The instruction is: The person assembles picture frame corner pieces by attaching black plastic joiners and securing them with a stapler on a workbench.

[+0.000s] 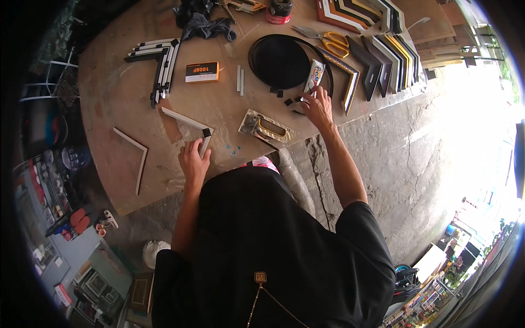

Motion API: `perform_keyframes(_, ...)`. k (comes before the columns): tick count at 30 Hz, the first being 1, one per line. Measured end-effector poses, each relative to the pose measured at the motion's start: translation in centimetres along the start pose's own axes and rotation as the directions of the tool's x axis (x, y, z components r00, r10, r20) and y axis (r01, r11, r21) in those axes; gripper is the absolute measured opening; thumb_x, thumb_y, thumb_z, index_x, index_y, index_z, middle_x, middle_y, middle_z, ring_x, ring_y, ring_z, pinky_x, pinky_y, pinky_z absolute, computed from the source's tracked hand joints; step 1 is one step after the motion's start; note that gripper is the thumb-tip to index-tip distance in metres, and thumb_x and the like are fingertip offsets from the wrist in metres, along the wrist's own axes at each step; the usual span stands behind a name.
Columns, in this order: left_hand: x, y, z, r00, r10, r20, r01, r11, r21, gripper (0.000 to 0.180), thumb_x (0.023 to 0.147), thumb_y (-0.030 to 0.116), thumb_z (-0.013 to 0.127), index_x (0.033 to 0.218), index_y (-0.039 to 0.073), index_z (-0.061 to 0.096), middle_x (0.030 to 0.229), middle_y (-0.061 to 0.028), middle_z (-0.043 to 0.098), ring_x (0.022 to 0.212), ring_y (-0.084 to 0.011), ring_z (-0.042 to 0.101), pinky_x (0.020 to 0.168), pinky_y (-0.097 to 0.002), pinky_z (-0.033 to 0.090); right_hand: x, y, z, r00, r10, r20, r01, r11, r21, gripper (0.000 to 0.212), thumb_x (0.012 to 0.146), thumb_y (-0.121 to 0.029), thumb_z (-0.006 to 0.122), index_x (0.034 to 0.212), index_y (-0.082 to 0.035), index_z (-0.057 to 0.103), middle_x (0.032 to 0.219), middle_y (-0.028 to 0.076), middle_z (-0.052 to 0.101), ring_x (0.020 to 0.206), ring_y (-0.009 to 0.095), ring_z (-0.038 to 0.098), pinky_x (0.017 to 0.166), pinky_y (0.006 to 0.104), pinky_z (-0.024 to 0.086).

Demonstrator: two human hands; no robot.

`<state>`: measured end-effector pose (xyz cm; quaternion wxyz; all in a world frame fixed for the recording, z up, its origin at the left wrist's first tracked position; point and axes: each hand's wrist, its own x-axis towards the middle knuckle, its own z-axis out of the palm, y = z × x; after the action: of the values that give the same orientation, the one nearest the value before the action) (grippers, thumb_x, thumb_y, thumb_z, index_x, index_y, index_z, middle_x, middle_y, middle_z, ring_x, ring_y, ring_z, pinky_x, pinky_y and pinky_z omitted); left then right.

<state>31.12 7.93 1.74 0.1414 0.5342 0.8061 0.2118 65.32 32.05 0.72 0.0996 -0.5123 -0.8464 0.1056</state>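
Observation:
My left hand [193,159] has its fingers closed round the near arm of a white L-shaped frame corner piece [183,117], which lies on the table. A small black block [206,132] sits at its bend. A second white L-shaped frame corner piece [143,156] lies to the left. My right hand [319,108] is curled at the lower end of a white glue tube [314,76], beside small black pieces [289,102]. Its fingertips are pinched, but what lies between them is hard to make out. A stapler-like metal tool [268,128] with a yellowish handle lies between my hands.
On the table [109,76] are a black round tray [276,60], an orange-and-white box [202,72], yellow-handled scissors [334,45], stacked white-and-black corner pieces [158,74], a gold-edged corner piece [350,82] and rows of frame samples [385,63]. Dark cloth [208,27] lies at the back.

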Motion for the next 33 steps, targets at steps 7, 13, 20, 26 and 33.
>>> perform_keyframes(7, 7.1, 12.9, 4.1, 0.944, 0.325, -0.061, -0.33, 0.915, -0.232, 0.031, 0.075, 0.017, 0.074, 0.103, 0.005, 0.067, 0.097, -0.0136, 0.066, 0.092, -0.0342, 0.06, 0.081, -0.0439, 0.047, 0.8, 1.8, 1.1, 0.994, -0.11, 0.009, 0.11, 0.994, 0.018, 0.03, 0.069, -0.021, 0.076, 0.099, -0.02, 0.073, 0.115, 0.01, 0.05, 0.108, 0.027, 0.048, 0.086, 0.0415, 0.042)
perform_keyframes(13, 11.8, 19.2, 13.6, 0.885, 0.437, 0.158, -0.433, 0.899, -0.062, 0.024, 0.075, 0.013, 0.072, 0.098, 0.006, 0.068, 0.091, -0.0119, 0.065, 0.092, -0.0324, 0.062, 0.084, -0.0435, 0.048, 1.8, 1.7, 1.7, 0.995, -0.101, -0.022, 0.103, 0.984, 0.145, 0.02, 0.065, -0.018, 0.075, 0.085, -0.016, 0.071, 0.114, 0.008, 0.051, 0.111, 0.029, 0.048, 0.087, 0.0429, 0.043)
perform_keyframes(20, 11.4, 19.4, 16.0, 0.937, 0.341, 0.081, -0.326, 0.933, -0.153, 0.013, 0.072, 0.007, 0.07, 0.083, 0.006, 0.064, 0.086, -0.0129, 0.063, 0.079, -0.0331, 0.064, 0.073, -0.0436, 0.051, 1.8, 4.7, 0.3, 0.991, 0.109, -0.083, -0.062, 0.898, 0.435, 0.017, 0.068, -0.015, 0.078, 0.081, -0.01, 0.068, 0.097, 0.01, 0.063, 0.093, 0.031, 0.058, 0.084, 0.0414, 0.046)
perform_keyframes(26, 11.7, 20.1, 12.9, 0.911, 0.206, 0.357, -0.059, 0.922, -0.382, 0.018, 0.076, 0.004, 0.069, 0.093, 0.005, 0.065, 0.086, -0.0094, 0.064, 0.074, -0.0237, 0.066, 0.068, -0.0371, 0.052, 1.1, 3.3, 0.1, 0.905, 0.411, 0.106, -0.314, 0.481, 0.819, 0.012, 0.076, -0.007, 0.073, 0.084, 0.001, 0.067, 0.074, 0.004, 0.068, 0.063, 0.009, 0.059, 0.059, 0.0243, 0.046)
perform_keyframes(33, 6.6, 13.2, 4.4, 0.848, 0.023, 0.53, 0.514, 0.214, -0.831, 0.012, 0.084, 0.004, 0.053, 0.094, 0.004, 0.06, 0.079, -0.0048, 0.061, 0.063, -0.0144, 0.06, 0.056, -0.0277, 0.047, -1.6, -6.6, -0.9, 0.941, 0.124, 0.313, -0.319, 0.027, 0.947, 0.018, 0.082, -0.001, 0.071, 0.098, 0.003, 0.065, 0.081, 0.005, 0.068, 0.072, 0.008, 0.062, 0.065, 0.0231, 0.049)
